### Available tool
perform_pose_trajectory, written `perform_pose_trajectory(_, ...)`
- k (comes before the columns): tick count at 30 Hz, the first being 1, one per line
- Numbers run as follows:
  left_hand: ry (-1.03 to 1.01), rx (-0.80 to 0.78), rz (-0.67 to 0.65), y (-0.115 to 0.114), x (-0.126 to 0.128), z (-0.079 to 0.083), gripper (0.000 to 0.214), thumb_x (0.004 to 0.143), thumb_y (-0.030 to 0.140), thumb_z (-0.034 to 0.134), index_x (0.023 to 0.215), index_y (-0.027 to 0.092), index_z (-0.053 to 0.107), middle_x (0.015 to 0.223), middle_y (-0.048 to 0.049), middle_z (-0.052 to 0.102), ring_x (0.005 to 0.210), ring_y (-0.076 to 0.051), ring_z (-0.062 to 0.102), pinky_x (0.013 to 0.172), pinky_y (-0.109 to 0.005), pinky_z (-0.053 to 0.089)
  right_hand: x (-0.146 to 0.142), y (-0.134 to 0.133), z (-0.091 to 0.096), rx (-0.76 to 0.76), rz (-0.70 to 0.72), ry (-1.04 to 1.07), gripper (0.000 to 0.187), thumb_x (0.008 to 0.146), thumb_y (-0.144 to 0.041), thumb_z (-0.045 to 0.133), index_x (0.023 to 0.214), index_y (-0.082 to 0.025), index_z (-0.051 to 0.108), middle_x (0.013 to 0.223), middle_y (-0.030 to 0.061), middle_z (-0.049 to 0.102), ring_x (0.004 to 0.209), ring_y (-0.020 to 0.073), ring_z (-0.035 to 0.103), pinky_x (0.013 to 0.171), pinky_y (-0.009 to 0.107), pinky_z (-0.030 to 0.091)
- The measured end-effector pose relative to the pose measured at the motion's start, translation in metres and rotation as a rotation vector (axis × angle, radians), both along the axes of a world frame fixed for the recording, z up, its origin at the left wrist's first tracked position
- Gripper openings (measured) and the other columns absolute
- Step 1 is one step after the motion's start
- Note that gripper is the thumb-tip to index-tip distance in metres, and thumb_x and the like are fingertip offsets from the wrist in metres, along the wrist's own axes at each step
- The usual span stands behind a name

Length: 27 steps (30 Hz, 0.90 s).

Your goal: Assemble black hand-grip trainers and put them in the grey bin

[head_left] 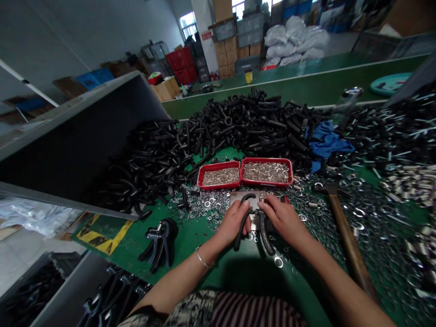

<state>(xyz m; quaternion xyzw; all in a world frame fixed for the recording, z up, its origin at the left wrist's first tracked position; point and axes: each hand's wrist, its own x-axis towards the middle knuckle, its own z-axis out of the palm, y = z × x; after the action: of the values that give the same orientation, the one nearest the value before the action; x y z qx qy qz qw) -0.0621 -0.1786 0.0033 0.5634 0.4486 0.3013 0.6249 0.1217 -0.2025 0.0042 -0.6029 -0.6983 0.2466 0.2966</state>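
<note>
My left hand [235,221] is closed around a black, plier-shaped clamp [264,234], whose two handles spread toward me. The fingers of my right hand [282,220] are closed at the clamp's upper end, beside a small silvery piece [262,197]. Whatever lies between those fingertips is too small and covered to make out. Under both hands is a metal plate [236,196], partly hidden by them. Just beyond it sit two red trays, the left tray [220,186] with tiny metal parts and the right tray [267,184] with small pins.
Black handle parts [238,122] are heaped behind the trays, spilling from a grey bin [150,95]. A hammer [345,231] lies at right among scattered metal rings [361,245]. Several clamps [160,243] stand at left. A blue cloth [329,141] rests by the bolts [391,125].
</note>
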Motion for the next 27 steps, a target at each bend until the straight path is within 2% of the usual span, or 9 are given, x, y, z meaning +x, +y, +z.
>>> perform_pose_trajectory(5, 0.062, 0.027, -0.009, -0.002, 0.008, 0.002, 0.044, 0.097, 0.063, 0.04, 0.094, 0.02, 0.046, 0.046, 0.0071, 0.051, 0.036, -0.01, 0.044, 0.039, -0.02, 0.032, -0.003, 0.003, -0.005, 0.027, -0.003, -0.007, 0.025, 0.103, -0.041, 0.036, 0.094, -0.024, 0.051, 0.079, 0.0046, 0.065, 0.072, 0.0237, 0.065, 0.065, 0.03, 0.039)
perform_pose_trajectory(12, 0.15, 0.161, 0.025, -0.001, 0.019, 0.007, 0.039, 0.099, 0.06, 0.039, 0.103, 0.022, 0.046, 0.049, 0.0086, 0.05, 0.039, -0.012, 0.047, 0.043, -0.022, 0.036, -0.002, 0.007, -0.008, 0.078, -0.046, 0.229, 0.028, 0.102, -0.042, 0.039, 0.083, -0.024, 0.048, 0.073, 0.0004, 0.057, 0.066, 0.0179, 0.057, 0.064, 0.028, 0.04)
perform_pose_trajectory(15, 0.28, 0.269, 0.026, -0.002, 0.017, 0.008, 0.035, 0.102, 0.054, 0.035, 0.106, 0.021, 0.046, 0.056, 0.0047, 0.055, 0.052, -0.017, 0.058, 0.052, -0.027, 0.044, 0.0, 0.006, -0.005, 0.046, -0.03, 0.269, 0.028, 0.102, -0.042, 0.04, 0.083, -0.024, 0.049, 0.073, -0.0003, 0.056, 0.068, 0.0172, 0.056, 0.066, 0.028, 0.04)
perform_pose_trajectory(17, 0.401, 0.362, 0.023, -0.002, 0.016, 0.01, 0.034, 0.102, 0.051, 0.034, 0.109, 0.02, 0.046, 0.069, -0.001, 0.063, 0.066, -0.021, 0.066, 0.061, -0.031, 0.048, 0.003, 0.005, 0.0, 0.029, 0.004, 0.274, 0.029, 0.102, -0.043, 0.041, 0.084, -0.023, 0.05, 0.075, -0.0002, 0.057, 0.07, 0.0169, 0.056, 0.067, 0.029, 0.04)
perform_pose_trajectory(20, 0.551, 0.455, -0.039, -0.003, 0.012, 0.015, 0.039, 0.102, 0.051, 0.03, 0.118, 0.018, 0.045, 0.084, -0.0078, 0.069, 0.075, -0.025, 0.069, 0.069, -0.036, 0.051, 0.01, 0.003, 0.008, -0.03, 0.075, 0.306, 0.03, 0.102, -0.046, 0.042, 0.086, -0.023, 0.053, 0.081, 0.0009, 0.061, 0.075, 0.017, 0.057, 0.071, 0.029, 0.043)
perform_pose_trajectory(23, 0.677, 0.535, -0.167, -0.006, 0.006, 0.017, 0.047, 0.102, 0.055, 0.028, 0.121, 0.015, 0.044, 0.088, -0.0117, 0.071, 0.078, -0.028, 0.071, 0.07, -0.038, 0.053, 0.013, 0.0, 0.014, -0.172, 0.182, 0.397, 0.032, 0.102, -0.049, 0.041, 0.097, -0.022, 0.058, 0.091, 0.0022, 0.065, 0.081, 0.0171, 0.06, 0.074, 0.029, 0.046)
perform_pose_trajectory(25, 0.766, 0.594, -0.253, -0.01, 0.002, 0.015, 0.054, 0.099, 0.062, 0.033, 0.12, 0.013, 0.045, 0.091, -0.0146, 0.071, 0.081, -0.031, 0.072, 0.07, -0.039, 0.053, 0.01, -0.004, 0.014, -0.226, 0.235, 0.422, 0.033, 0.102, -0.048, 0.039, 0.104, -0.022, 0.059, 0.097, 0.0034, 0.066, 0.085, 0.0172, 0.06, 0.077, 0.029, 0.048)
perform_pose_trajectory(27, 0.837, 0.628, -0.317, -0.014, -0.004, 0.013, 0.064, 0.092, 0.071, 0.041, 0.118, 0.012, 0.046, 0.088, -0.0163, 0.071, 0.08, -0.034, 0.072, 0.068, -0.04, 0.053, 0.003, -0.009, 0.012, -0.212, 0.242, 0.355, 0.032, 0.102, -0.045, 0.041, 0.102, -0.02, 0.06, 0.099, 0.005, 0.066, 0.088, 0.0183, 0.061, 0.081, 0.031, 0.048)
